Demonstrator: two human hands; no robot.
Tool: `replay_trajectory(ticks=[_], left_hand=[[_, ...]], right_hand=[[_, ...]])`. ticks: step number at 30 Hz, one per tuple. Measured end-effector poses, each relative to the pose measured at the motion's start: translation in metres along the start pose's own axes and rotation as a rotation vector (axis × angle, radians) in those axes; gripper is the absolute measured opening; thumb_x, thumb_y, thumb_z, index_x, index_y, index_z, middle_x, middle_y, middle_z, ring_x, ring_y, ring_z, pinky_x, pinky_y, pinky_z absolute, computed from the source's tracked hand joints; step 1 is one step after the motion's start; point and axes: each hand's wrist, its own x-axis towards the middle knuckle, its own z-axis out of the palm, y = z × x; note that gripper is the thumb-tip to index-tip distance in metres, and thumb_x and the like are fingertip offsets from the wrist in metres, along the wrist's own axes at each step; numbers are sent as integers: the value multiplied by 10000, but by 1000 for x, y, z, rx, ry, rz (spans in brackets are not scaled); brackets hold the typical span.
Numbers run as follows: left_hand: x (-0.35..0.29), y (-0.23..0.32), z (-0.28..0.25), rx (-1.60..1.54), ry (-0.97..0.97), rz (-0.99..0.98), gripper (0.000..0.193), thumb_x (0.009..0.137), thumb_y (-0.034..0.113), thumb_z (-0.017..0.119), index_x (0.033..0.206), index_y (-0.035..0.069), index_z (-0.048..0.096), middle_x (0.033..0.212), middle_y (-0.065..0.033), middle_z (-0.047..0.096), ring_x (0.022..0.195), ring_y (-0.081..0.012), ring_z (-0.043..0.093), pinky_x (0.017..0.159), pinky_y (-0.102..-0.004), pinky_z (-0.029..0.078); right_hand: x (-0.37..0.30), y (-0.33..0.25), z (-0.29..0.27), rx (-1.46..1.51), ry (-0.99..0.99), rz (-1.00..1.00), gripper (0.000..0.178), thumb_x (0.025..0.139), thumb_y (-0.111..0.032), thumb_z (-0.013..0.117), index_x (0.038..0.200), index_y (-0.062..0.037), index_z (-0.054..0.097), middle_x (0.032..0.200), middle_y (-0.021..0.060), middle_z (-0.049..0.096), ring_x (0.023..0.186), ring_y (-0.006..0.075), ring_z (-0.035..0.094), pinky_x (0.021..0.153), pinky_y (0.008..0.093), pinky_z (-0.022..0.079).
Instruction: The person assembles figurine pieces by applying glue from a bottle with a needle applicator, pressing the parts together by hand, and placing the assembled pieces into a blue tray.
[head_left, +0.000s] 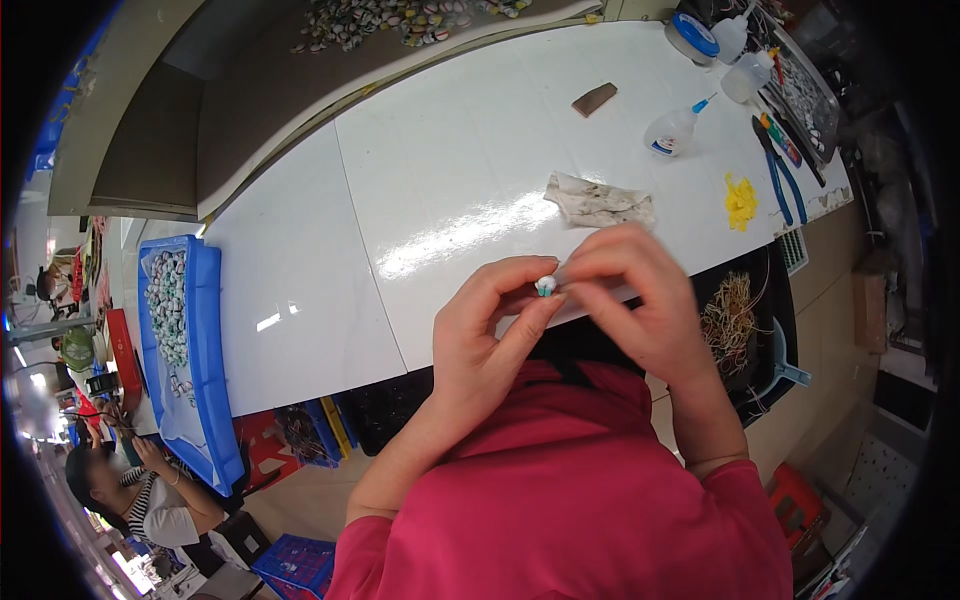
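Observation:
My left hand (pixel 487 325) pinches a small rounded white-and-green piece (pixel 546 286) between thumb and fingertips, just above the table's near edge. Right beside it, my right hand (pixel 640 300) has its thumb and fingers drawn together, slightly smeared by motion. What those fingers grip, if anything, is too small to make out. A crumpled, stained whitish cloth (pixel 600 202) lies on the white table (pixel 460 160) just beyond my hands.
At left stands a blue tray (pixel 205 350) of similar small pieces; more lie on the shelf (pixel 250 110) above. Rightward are a squeeze bottle (pixel 672 131), yellow bits (pixel 740 202), blue-handled pliers (pixel 780 175) and a brown block (pixel 595 99). A person (pixel 150 500) sits at lower left.

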Motion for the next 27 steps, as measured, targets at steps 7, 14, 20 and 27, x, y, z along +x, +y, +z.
replay_trajectory(ticks=[7, 14, 20, 27], left_hand=[[-3, 4, -5, 13, 11, -37, 222, 857, -37, 607, 1078, -25, 587, 1074, -97, 570, 931, -137, 610, 822, -247, 533], [-8, 1, -9, -33, 56, -157, 171, 855, -30, 614, 1025, -33, 591, 986, -83, 598, 871, -134, 622, 808, -247, 535], [-12, -3, -14, 154, 26, -143, 151, 866, 5, 618, 1013, -24, 597, 973, -80, 621, 879, -138, 640, 799, -243, 533], [-8, 2, -12, -29, 35, -158, 160, 874, 9, 612, 1031, -19, 603, 979, -81, 621, 895, -137, 646, 790, -243, 536]], right_hand=[[23, 25, -17, -600, 34, -93, 193, 791, -41, 647, 982, -25, 625, 935, 101, 585, 855, 245, 581, 766, 319, 460], [24, -16, -2, -55, -9, 130, 175, 783, -79, 673, 948, -38, 632, 858, 78, 583, 768, 239, 565, 676, 311, 460], [25, -15, 7, -27, -259, -43, 124, 734, 20, 687, 827, -18, 614, 764, 58, 568, 720, 182, 546, 624, 277, 429], [22, 1, -12, -56, 2, 153, 88, 784, -17, 654, 853, -18, 598, 813, 35, 566, 747, 117, 548, 656, 244, 433]])
